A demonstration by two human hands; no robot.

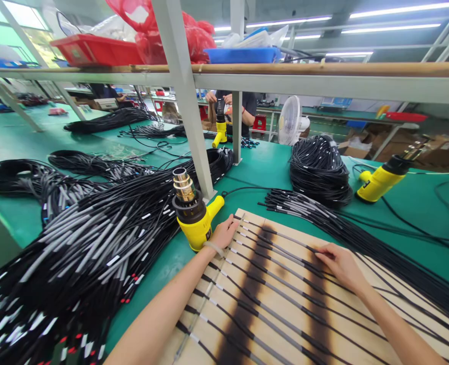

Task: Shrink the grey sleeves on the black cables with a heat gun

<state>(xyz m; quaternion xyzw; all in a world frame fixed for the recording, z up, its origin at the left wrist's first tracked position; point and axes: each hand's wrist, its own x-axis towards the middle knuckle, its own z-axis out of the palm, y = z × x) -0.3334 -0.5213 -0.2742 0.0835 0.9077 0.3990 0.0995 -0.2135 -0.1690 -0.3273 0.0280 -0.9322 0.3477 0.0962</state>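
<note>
A wooden board [293,280] with two dark scorched bands lies before me, and several black cables [281,329] with grey sleeve sections run across it side by side. My left hand [224,235] is at the board's far left corner, its fingers closed on the end of the farthest cable beside a thin metal rod [208,293]. Farther right along that cable, my right hand [340,263] pinches it between thumb and fingertips. Just left of my left hand a yellow heat gun [194,223] stands with its metal nozzle pointing up.
Large bundles of black cables [106,223] cover the left of the green table [163,271]. A coiled cable bundle [319,170] and another yellow heat gun [382,181] are at the right. A grey shelf post [186,101] rises ahead. A person [249,109] works opposite, behind another heat gun [219,133].
</note>
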